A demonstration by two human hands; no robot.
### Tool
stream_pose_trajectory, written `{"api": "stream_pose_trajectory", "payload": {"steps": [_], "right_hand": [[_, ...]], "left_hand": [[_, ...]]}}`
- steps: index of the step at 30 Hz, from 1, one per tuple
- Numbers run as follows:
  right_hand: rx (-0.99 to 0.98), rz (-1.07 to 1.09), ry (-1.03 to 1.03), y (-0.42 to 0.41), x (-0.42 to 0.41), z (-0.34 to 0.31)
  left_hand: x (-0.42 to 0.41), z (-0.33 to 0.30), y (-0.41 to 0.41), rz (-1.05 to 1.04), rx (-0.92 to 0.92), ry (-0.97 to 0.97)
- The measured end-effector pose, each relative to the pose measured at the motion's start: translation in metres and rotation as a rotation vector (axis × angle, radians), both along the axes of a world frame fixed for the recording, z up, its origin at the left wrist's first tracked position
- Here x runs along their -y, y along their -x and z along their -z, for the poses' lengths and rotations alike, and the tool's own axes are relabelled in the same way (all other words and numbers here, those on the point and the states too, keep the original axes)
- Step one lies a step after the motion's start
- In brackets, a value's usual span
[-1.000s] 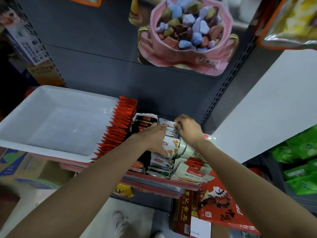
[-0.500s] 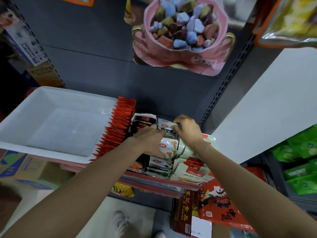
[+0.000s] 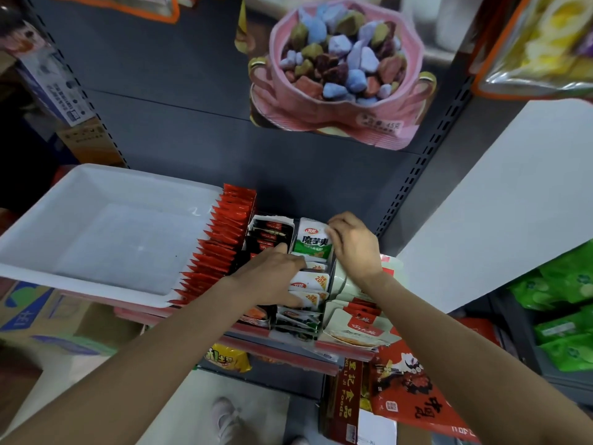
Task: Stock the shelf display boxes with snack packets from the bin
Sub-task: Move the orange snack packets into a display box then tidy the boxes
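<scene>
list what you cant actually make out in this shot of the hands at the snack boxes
Head view only:
- Packets under the left hand: the hand and forearm cover that stretch of the row.
- Right edge of the green and white packet: the right hand pinching it hides it.
- Small print on the packets: too small and blurred.
- Yellow packet on the lower level: partly hidden by the shelf edge and the left forearm.

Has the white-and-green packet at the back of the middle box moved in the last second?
Yes. The packet has been tipped up and now stands upright with its face showing, above the box's other packets. The right hand pinches its edge.
</scene>
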State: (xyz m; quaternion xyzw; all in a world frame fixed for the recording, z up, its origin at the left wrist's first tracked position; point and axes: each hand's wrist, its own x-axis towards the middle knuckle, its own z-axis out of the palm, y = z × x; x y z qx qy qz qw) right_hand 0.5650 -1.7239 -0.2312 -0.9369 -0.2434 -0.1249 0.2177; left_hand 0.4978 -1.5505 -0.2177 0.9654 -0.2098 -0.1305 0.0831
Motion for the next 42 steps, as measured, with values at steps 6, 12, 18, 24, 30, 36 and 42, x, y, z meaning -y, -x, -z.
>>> {"api": "stream_pose_trajectory", "payload": {"steps": [6, 12, 18, 24, 30, 36, 42], "right_hand": [[-0.116, -0.007, 0.246, -0.002, -0.005, -0.003], [0.115, -0.214, 0.226, 0.006, -0.001, -0.018], [-0.177, -0.201, 0.598, -0.004, -0.009, -0.025], [-0.277, -0.089, 0.502, -0.006, -0.014, -0.013], [-0.229, -0.02, 0.485, -0.004, -0.022, -0.003], [-0.273, -0.076, 0.469, -0.009, -0.016, -0.007], [-0.211, -0.039, 0.525, -0.004, -0.023, -0.008]], "left_hand": [[0.002, -0.002, 0.0, -0.032, 0.018, 0.006], [0.001, -0.003, 0.003, -0.051, -0.007, 0.015], [0.0, -0.009, 0.008, -0.058, -0.013, 0.038], [-0.003, -0.001, 0.013, -0.048, 0.001, 0.076], [-0.002, -0.002, 0.003, 0.0, -0.05, 0.007], [0.0, 0.0, -0.001, -0.018, -0.043, 0.012], [-0.002, 0.004, 0.005, -0.026, -0.02, 0.032]]}}
